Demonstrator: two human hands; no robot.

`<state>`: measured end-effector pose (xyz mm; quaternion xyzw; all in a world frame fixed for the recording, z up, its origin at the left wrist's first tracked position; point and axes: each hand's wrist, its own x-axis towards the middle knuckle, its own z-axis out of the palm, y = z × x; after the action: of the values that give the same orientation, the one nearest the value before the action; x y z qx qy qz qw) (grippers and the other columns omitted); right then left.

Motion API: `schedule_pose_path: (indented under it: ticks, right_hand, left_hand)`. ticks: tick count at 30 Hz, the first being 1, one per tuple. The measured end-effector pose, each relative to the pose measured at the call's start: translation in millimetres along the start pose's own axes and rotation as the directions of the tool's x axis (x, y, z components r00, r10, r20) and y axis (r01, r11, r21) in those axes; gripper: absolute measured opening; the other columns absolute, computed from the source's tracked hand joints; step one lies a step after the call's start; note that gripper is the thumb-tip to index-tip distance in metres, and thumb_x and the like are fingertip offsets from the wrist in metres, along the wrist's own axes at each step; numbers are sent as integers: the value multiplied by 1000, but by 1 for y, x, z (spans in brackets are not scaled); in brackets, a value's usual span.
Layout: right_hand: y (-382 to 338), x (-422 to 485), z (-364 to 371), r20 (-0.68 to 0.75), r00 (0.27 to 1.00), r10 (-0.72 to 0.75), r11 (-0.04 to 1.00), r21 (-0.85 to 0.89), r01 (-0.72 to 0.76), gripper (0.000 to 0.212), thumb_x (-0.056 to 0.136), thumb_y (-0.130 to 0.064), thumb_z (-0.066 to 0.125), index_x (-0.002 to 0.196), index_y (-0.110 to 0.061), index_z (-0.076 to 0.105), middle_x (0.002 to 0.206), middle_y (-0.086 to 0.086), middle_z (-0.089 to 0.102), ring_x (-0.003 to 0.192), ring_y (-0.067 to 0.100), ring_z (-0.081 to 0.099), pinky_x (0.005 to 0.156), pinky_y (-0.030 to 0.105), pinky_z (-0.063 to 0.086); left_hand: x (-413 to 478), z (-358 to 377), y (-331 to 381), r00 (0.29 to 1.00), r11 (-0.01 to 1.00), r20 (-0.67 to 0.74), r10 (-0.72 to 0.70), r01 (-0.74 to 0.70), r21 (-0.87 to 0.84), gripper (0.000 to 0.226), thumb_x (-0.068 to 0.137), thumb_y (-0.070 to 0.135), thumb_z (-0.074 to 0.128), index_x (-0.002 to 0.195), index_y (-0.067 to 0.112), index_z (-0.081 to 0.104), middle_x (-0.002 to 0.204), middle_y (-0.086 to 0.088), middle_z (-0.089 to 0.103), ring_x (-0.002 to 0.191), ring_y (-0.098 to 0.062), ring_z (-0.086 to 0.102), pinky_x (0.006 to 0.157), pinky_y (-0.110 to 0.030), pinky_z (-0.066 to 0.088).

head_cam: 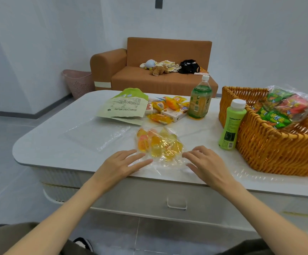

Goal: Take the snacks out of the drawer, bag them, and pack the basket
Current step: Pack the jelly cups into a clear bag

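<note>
Here we rest left hand [124,161] and right hand [203,161], fingers flat and holding nothing, on the clear jelly-cup bag [159,146] at the table's [57,144] near edge. Film looks slippery, contents loose; best pinched by its open mouth.

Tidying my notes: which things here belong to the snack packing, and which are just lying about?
For the job: bag of jellies, basket, loose snacks, green pouch, empty clear bag, drawer.
Lying about: sofa, soft toys, pink bin.
</note>
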<state>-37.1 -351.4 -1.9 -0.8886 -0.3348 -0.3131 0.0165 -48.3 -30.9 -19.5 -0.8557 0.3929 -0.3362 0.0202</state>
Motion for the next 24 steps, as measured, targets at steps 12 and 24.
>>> schedule_pose_path:
  ticks: [12, 24]
  right_hand:
    - [-4, 9, -11, 67, 954, 292, 883, 364, -296, 35, 96, -40, 43, 112, -20, 68, 91, -8, 73, 82, 23, 67, 68, 37, 54]
    - [-7, 8, -21, 212, 898, 385, 740, 511, -438, 16, 96, -26, 55, 97, -26, 71, 93, -20, 70, 92, 2, 62, 80, 24, 48]
  left_hand:
    - [23, -12, 15, 767, 635, 95, -635, 587, -502, 24, 98, 24, 53, 107, 39, 69, 97, 26, 66, 100, 1, 53, 81, -19, 44]
    - [25, -30, 15, 835, 694, 195, -515, 539, -476, 53, 75, 26, 80, 121, 41, 60, 110, 7, 44, 99, -8, 46, 85, -20, 42]
